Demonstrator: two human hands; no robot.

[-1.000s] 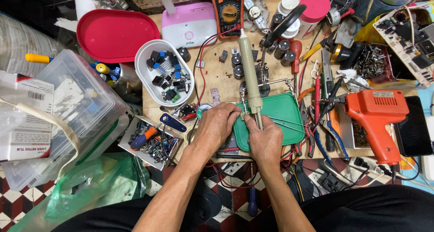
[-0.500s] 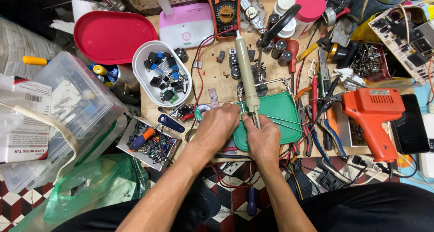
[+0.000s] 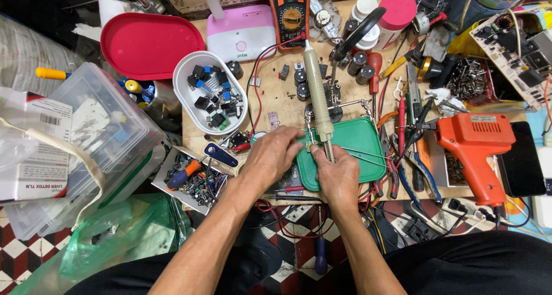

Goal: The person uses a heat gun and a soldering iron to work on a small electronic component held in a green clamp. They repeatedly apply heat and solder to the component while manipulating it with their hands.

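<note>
A cluttered wooden workbench (image 3: 276, 94) is seen from above. At the centre, a soldering iron (image 3: 318, 99) with a pale cream handle is gripped in the right hand (image 3: 338, 174), the fingers curled closed around its lower end, so that the handle points up toward twelve o'clock and the tip is hidden between the two hands. The left hand (image 3: 275, 156) is placed at nine o'clock of the right, touching it, fingertips pressed together on a small part that cannot be made out. The work is held over the left edge of a green tray (image 3: 359, 145); thin wires (image 3: 368, 156) run across the tray toward three o'clock.

For the joint to be made well, the wrists are probably best braced on the bench edge, the part kept steady, and the hot tip kept clear of the left fingertips and the plastic tray.

At ten o'clock a white oval dish (image 3: 187, 99) of small components is seen, with a red lid (image 3: 150, 45) beyond it. At twelve o'clock a multimeter (image 3: 289, 10) lies. At three o'clock an orange solder gun (image 3: 474, 145) rests beside pliers (image 3: 411, 151)
</note>
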